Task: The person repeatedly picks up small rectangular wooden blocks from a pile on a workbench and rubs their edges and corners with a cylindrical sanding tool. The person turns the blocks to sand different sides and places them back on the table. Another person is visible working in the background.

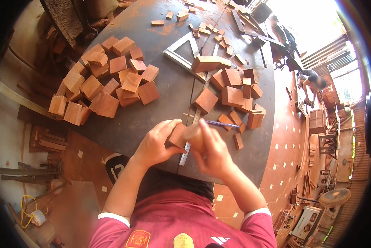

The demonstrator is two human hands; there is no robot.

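Left hand point(158, 142): mine, fingers closed around a small wood block point(178, 135), pinning it to the table at lower centre of the frame.
Right hand point(212, 151): closed on a blue pencil point(222, 123), shaft sticking out to the right; the tip is hidden behind my fingers, so I cannot tell whether it touches the wood.
Block vs grip: the block sits between my two hands, mostly covered by them, with one reddish face showing.
Steel ruler point(188, 144): runs under or just beside the block and on toward the near table edge.
Step, as I judge it: marking a line on the block against the ruler.
Next move calls for: block held dead still, ruler not slipping, a light even stroke.
Dark round table point(165, 91): bare patch just above my hands.
Upper left of frame: big heap of cut blocks point(105, 80).
Right of centre: second cluster of blocks point(235, 93), one lying close above my hands.
Upper centre: metal triangle square point(185, 51), small offcuts scattered beyond it.
Far right: another person point(313, 82) bending over in the workshop, well apart from me.
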